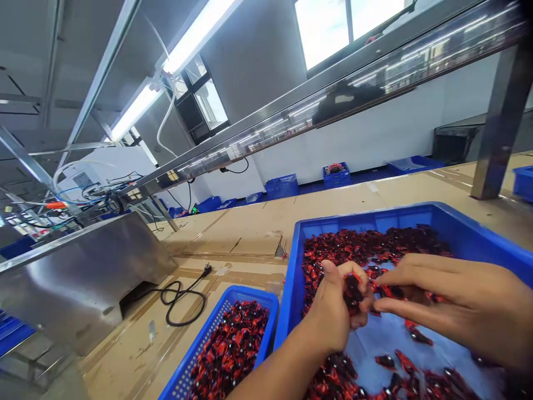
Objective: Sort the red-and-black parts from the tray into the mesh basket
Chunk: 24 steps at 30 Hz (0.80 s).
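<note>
My left hand (337, 305) is curled around several small glossy red-and-black plastic parts (353, 291), with its thumb pointing up. My right hand (453, 300) comes in from the right, its thumb and index finger bent around a small red-and-black part at the left hand's fingertips. That part is mostly hidden by the fingers. Both hands are above a large blue tray (291, 272), where many such parts (333, 250) are heaped at the back and front. Pale bottom shows in the middle, with a few loose parts (418, 335) on it.
Left of the tray stands a blue perforated basket (272, 303) full of similar parts (239, 339). A black power cord (183, 303) lies on the cardboard-covered table (233, 266) beside a metal housing (83, 278). A metal post (497, 122) rises behind the tray at right.
</note>
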Motion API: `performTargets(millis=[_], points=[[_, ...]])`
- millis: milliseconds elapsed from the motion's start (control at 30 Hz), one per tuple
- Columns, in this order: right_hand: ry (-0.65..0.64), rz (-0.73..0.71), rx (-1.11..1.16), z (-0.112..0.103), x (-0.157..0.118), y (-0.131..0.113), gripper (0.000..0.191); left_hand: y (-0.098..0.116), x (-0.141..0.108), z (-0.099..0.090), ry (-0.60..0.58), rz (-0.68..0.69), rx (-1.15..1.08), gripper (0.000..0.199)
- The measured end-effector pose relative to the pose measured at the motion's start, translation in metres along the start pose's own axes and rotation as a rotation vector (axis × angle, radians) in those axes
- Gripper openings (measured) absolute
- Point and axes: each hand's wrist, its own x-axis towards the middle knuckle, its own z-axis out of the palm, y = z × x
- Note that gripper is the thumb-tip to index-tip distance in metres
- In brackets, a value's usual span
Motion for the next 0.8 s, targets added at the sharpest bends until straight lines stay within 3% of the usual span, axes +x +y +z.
performTargets(millis=[167,367,600,800], points=[[-0.036,-0.038,-0.028,0.002,0.002,-0.009,0.036,0.005,-0.011,0.001,-0.012,0.115,0.235,0.088],[-0.083,-0.056,-0.053,0.0,0.005,-0.01,0.031,0.013,-0.019,0.004,-0.007,0.042,0.429,0.087],[-0.087,-0.054,-0.032,0.007,-0.004,-0.005,0.022,0.014,-0.021,0.002,-0.04,-0.022,0.497,0.098],[-0.092,0.11,0.112,0.015,-0.008,-0.003,0.021,0.014,-0.024,0.005,0.028,-0.028,0.547,0.102]])
